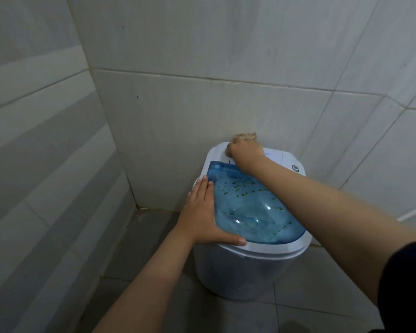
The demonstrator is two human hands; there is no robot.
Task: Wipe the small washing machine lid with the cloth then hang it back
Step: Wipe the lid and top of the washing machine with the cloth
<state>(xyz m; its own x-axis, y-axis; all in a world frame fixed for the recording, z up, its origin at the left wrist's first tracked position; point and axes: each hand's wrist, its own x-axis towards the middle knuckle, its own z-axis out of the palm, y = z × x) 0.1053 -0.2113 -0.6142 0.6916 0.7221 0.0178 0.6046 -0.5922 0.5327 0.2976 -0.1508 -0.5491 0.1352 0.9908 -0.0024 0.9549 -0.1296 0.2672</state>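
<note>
Though only the head view is on hand, it shows the whole job, centre to lower right of the frame.

Step in hand: wiping, by my reading; the right hand (246, 156) is clenched on a tan cloth (245, 136) at the back edge of the washing machine (238, 272), against the wall (202, 104).

Left hand: the left hand (203, 213) is released, lying flat with fingers straight on the left rim of the lid (255, 212), seemingly steadying it.

Lid: blue, see-through plastic, domed and glossy, shut on the white top; small green specks scattered over its upper half.

Cloth: only a rough, nubbly tuft shows above the knuckles; the rest is hidden in the fist.

Machine: white, smooth, tub-shaped, with a round knob (296, 168) at upper right of its top panel.

Surroundings: pale glazed wall tiles, grey floor tiles (142, 236), machine tucked near the corner.

Next move: likely a sweep forward over the specked dome, pressing enough to lift the specks without shifting the light tub.

Hanging spot: no hook or rail is in view.
</note>
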